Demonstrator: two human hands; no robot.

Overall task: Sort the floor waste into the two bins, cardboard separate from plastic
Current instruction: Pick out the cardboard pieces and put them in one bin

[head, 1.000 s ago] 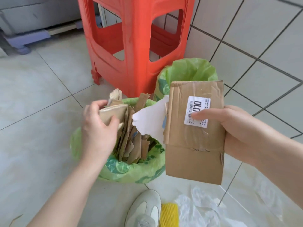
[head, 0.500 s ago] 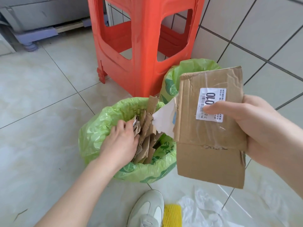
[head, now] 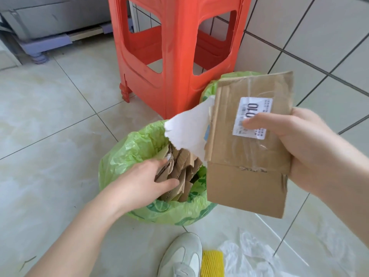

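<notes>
Your left hand (head: 147,181) presses cardboard scraps (head: 179,170) into the crammed green-lined bin (head: 123,154); your right grip (head: 295,148) pinches a flattened box (head: 249,156) at three o'clock, which may not fit and spill.

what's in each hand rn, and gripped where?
Right hand grips the flattened cardboard box by its right edge, thumb on the label. Left hand presses cardboard scraps into the bin, holding nothing.
</notes>
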